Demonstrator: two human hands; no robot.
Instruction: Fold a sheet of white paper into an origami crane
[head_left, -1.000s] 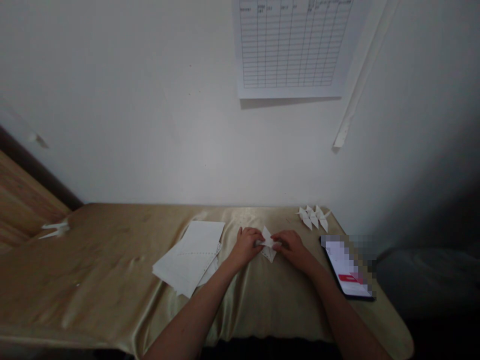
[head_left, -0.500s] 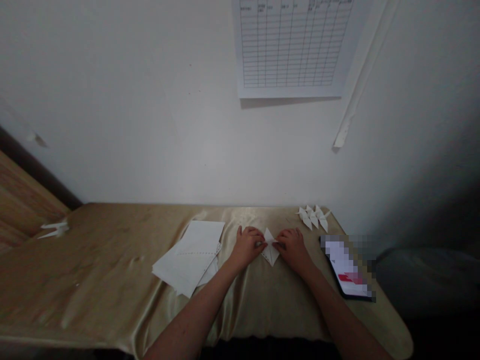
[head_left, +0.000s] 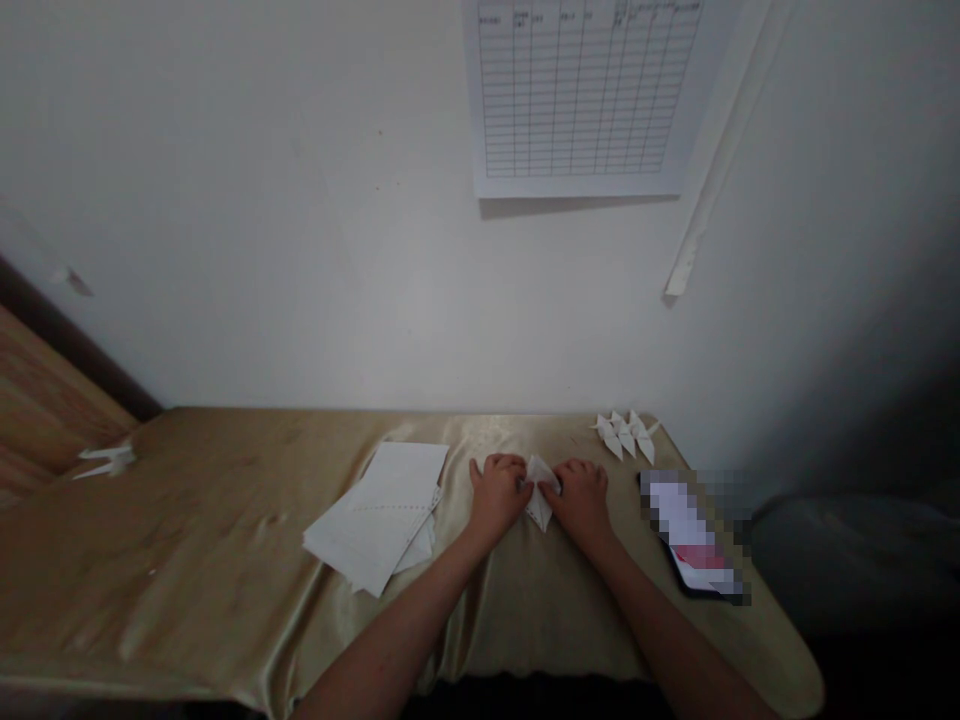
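A small sheet of white paper folded into a diamond [head_left: 540, 512] lies on the cloth between my two hands, one point toward the wall and one toward me. My left hand [head_left: 500, 497] grips its left side, the thumb pressed on the face near the middle. On the other side my right hand [head_left: 583, 497] holds the right edge, its thumb also on the paper's centre. Fingers of both hands are curled and cover the side corners. Beyond my right hand, several folded white paper cranes [head_left: 625, 436] stand in a row by the wall.
Left of my hands lies a stack of white paper sheets [head_left: 382, 510]. A phone [head_left: 694, 540] with a blurred screen rests at the right edge. Gold satin cloth [head_left: 210, 560] covers the table. White scraps [head_left: 109, 459] lie far left; a printed chart [head_left: 577, 100] hangs on the wall.
Both thumbs have moved inward, closer together over the middle of the folded paper, covering more of it. The paper stays in about the same place.
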